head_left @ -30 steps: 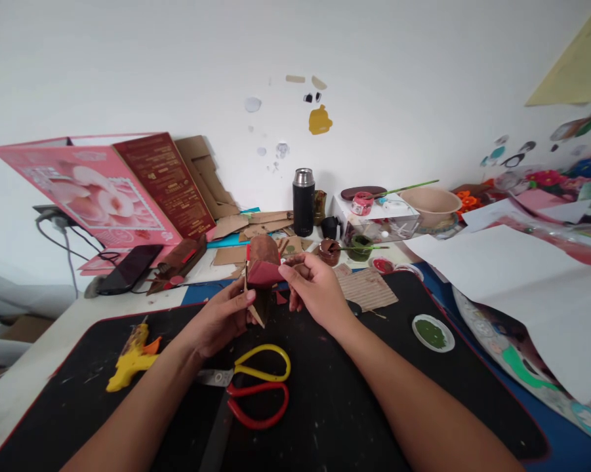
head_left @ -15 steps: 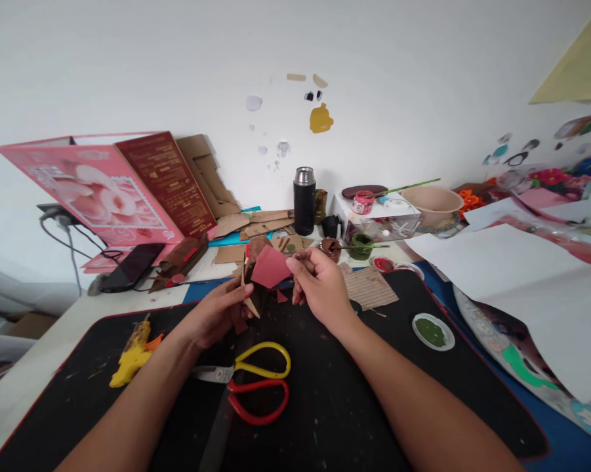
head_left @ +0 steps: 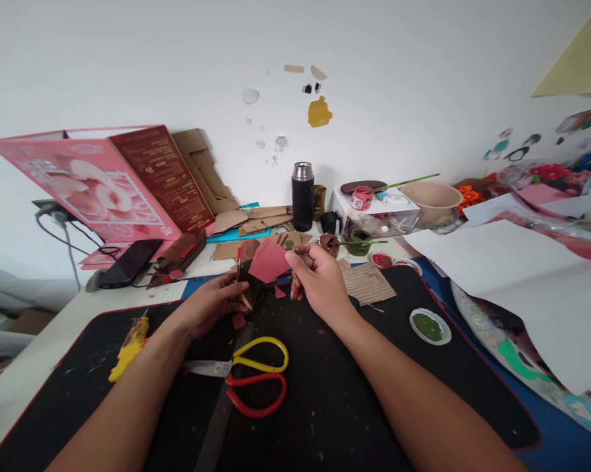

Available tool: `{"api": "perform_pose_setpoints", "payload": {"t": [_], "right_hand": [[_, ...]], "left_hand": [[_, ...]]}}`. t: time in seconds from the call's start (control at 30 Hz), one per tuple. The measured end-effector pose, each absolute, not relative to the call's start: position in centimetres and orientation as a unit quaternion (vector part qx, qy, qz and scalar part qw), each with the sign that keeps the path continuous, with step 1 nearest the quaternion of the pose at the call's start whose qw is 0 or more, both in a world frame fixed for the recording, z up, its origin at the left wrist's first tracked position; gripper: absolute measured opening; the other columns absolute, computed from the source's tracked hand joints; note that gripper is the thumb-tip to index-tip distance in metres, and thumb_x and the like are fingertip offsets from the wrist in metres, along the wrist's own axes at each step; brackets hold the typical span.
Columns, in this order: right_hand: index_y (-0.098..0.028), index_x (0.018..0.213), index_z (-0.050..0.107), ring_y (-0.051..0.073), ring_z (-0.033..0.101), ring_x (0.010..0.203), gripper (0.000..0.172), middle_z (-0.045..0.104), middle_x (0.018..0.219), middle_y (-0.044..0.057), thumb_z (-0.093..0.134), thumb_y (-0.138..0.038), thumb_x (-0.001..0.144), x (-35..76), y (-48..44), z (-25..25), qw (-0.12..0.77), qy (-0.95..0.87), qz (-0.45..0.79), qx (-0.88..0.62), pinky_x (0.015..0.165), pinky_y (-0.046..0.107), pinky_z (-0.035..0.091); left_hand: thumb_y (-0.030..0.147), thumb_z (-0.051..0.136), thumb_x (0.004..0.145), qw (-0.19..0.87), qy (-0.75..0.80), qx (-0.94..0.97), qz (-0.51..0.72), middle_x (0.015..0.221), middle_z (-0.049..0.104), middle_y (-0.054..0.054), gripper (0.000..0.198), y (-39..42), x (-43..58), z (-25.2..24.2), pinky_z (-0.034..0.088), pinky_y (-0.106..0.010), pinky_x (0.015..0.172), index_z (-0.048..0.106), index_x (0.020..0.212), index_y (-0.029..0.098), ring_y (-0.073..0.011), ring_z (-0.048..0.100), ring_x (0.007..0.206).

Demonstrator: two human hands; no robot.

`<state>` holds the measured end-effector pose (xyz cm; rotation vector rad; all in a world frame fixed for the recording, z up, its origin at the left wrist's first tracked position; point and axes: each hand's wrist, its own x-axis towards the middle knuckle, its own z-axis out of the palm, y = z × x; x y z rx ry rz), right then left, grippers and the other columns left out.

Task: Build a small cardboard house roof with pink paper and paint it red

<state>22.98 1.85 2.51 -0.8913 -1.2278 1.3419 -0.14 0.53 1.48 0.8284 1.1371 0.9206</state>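
My left hand (head_left: 211, 303) is closed around a small brown cardboard piece (head_left: 248, 270) held upright over the black mat (head_left: 325, 393). My right hand (head_left: 317, 278) pinches a flat red paper piece (head_left: 268, 259) by its right edge, next to the cardboard. Both hands hover above the mat's far middle. Small red scraps (head_left: 238, 320) lie under them. Scissors with one yellow and one red handle (head_left: 253, 375) lie on the mat just in front of my left wrist.
A yellow glue gun (head_left: 130, 341) lies at the mat's left. A green paint lid (head_left: 429, 327) sits right, corrugated card (head_left: 367, 284) behind it. A black flask (head_left: 302, 196), paint pots, a bowl (head_left: 431, 200), a phone (head_left: 128, 262), pink boxes and white paper sheets (head_left: 521, 275) ring the mat.
The red paper has been lifted away from the cardboard piece and turned flat-on by my right hand. Both hands shifted slightly left and away. The view tilted a little.
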Motion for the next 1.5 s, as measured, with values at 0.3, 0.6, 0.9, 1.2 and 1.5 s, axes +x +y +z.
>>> {"api": "perform_pose_setpoints", "payload": {"t": [0.3, 0.6, 0.9, 1.2, 1.5], "right_hand": [[-0.023, 0.094, 0.058, 0.011, 0.057, 0.036, 0.036, 0.053, 0.051, -0.013, 0.072, -0.057, 0.091, 22.9, 1.8, 2.5, 0.530, -0.518, 0.558, -0.373, 0.036, 0.019, 0.042], [-0.023, 0.092, 0.059, 0.011, 0.056, 0.037, 0.031, 0.054, 0.050, -0.011, 0.068, -0.053, 0.094, 22.8, 1.7, 2.2, 0.513, -0.539, 0.554, -0.374, 0.036, 0.019, 0.041], [-0.024, 0.093, 0.059, 0.011, 0.055, 0.036, 0.033, 0.056, 0.052, -0.011, 0.068, -0.056, 0.093, 22.6, 1.6, 2.2, 0.501, -0.548, 0.551, -0.382, 0.037, 0.020, 0.043], [-0.024, 0.094, 0.060, 0.012, 0.055, 0.037, 0.032, 0.057, 0.051, -0.010, 0.068, -0.055, 0.095, 22.5, 1.4, 1.8, 0.494, -0.561, 0.545, -0.380, 0.038, 0.020, 0.041], [-0.024, 0.098, 0.060, 0.012, 0.058, 0.041, 0.030, 0.058, 0.056, -0.009, 0.066, -0.053, 0.099, 22.3, 0.9, 1.6, 0.500, -0.597, 0.493, -0.388, 0.044, 0.022, 0.044]], "left_hand": [[0.018, 0.090, 0.078, 0.601, 0.553, 0.405, 0.411, 0.113, 0.080, -0.008, 0.047, 0.6, -0.1, 0.9, 0.065, -0.022, 0.066, 0.076, 0.123, 0.022, -0.0175, 0.076, 0.084], [0.022, 0.091, 0.078, 0.555, 0.585, 0.438, 0.398, 0.109, 0.079, -0.010, 0.078, 0.9, -0.4, 0.1, 0.067, -0.031, 0.068, 0.058, 0.148, 0.017, -0.0197, 0.077, 0.077], [0.027, 0.090, 0.075, 0.510, 0.604, 0.474, 0.388, 0.111, 0.079, -0.011, 0.070, 1.2, -0.5, 0.0, 0.067, -0.034, 0.067, 0.059, 0.137, 0.020, -0.0254, 0.078, 0.088], [0.058, 0.081, 0.074, 0.357, 0.637, 0.597, 0.333, 0.115, 0.081, -0.013, 0.061, 1.5, -2.1, -0.2, 0.062, -0.040, 0.067, 0.071, 0.120, 0.020, -0.0284, 0.078, 0.079], [0.062, 0.075, 0.079, 0.278, 0.647, 0.555, 0.443, 0.085, 0.073, -0.004, 0.061, 0.6, -2.6, 3.5, 0.047, -0.029, 0.061, 0.074, 0.119, 0.017, -0.0200, 0.065, 0.073]]}}
